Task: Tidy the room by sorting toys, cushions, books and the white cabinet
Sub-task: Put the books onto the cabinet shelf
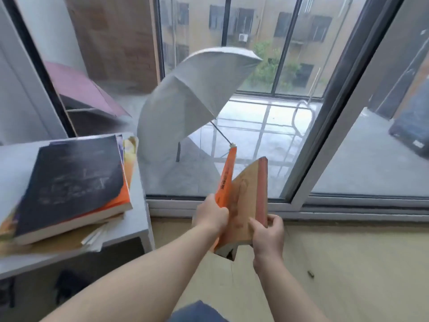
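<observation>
I hold two books upright in front of the window. My left hand [212,214] grips an orange book [226,180] by its lower edge. My right hand [269,233] holds a tan book with a red spine [249,201], fingers curled round its bottom corner. The two books lean against each other in a V. On the white cabinet [137,219] at the left lies a stack of books, topped by a thick dark-covered book [72,182] with an orange lower corner. Loose papers stick out beneath the stack.
A grey open umbrella [185,101] stands on the balcony behind the sliding glass door [325,135]. A pink board [81,89] leans outside at the left. The door's sill [325,211] runs just beyond the books. Beige floor [348,263] lies to the right.
</observation>
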Motion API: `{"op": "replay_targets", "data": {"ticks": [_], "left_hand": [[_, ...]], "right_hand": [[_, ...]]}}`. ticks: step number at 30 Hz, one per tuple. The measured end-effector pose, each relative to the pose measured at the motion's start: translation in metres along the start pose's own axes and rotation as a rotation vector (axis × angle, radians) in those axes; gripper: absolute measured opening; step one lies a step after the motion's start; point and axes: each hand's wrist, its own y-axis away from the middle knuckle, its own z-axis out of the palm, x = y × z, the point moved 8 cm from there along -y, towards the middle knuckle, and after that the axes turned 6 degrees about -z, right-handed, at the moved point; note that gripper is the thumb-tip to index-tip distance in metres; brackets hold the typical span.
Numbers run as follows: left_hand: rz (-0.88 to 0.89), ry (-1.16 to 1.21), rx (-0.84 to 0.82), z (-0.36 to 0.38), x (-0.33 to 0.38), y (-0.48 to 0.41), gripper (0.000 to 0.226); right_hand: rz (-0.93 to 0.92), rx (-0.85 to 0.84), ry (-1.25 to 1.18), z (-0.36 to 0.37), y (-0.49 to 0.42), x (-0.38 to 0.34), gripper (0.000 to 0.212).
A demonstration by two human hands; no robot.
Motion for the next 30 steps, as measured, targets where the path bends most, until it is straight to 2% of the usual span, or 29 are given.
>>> {"op": "replay_targets", "data": {"ticks": [5,9,14,18,21,23,27,30], "left_hand": [[0.221,0.154,0.168,-0.098,0.065,0.073,0.03],[0.265,0.277,0.279,-0.183,0.062,0.107,0.026],[0.158,0.582,0.177,-0.235,0.023,0.117,0.027],[0.11,0.937,0.104,-0.267,-0.014,0.116,0.035],[0.103,1.001,0.129,-0.295,-0.036,0.114,0.034],[0.054,0.951,0.215,-0.317,-0.057,0.109,0.034],[-0.054,0.807,0.445,-0.36,-0.1,0.111,0.031],[-0.033,0.788,0.442,-0.379,-0.115,0.116,0.031]], "right_hand": [[-0.272,-0.078,-0.059,0.028,0.06,-0.115,0.02],[-0.468,-0.161,-0.036,0.067,0.115,-0.184,0.015],[-0.666,-0.225,0.11,0.126,0.181,-0.213,0.014],[-0.957,-0.271,0.248,0.176,0.22,-0.218,0.025],[-1.145,-0.334,0.386,0.211,0.226,-0.209,0.031],[-1.131,-0.475,0.569,0.24,0.227,-0.188,0.037],[-0.861,-0.924,0.979,0.285,0.236,-0.119,0.035],[-0.772,-0.996,1.031,0.299,0.241,-0.102,0.04]]}}
